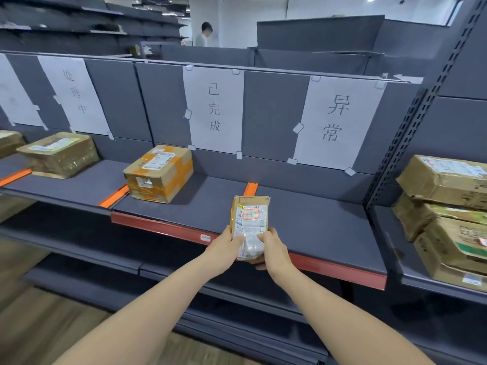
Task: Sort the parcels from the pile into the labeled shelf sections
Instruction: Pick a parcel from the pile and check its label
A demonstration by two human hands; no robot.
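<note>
Now both hands grip a small parcel [250, 222] at centre frame, upright over the front edge of the shelf [316, 227]. Left hand [224, 248] and right hand [274, 246] curl their fingers round its lower end, thumbs on the label. Behind it sits an orange divider [250, 188]; a taped box [159, 173] rests left of centre, and the parcel pile [448, 214] is stacked at right.

Paper signs on the shelf back read 处理中 [75, 92], 已完成 [214, 109], 异常 [336, 118].
</note>
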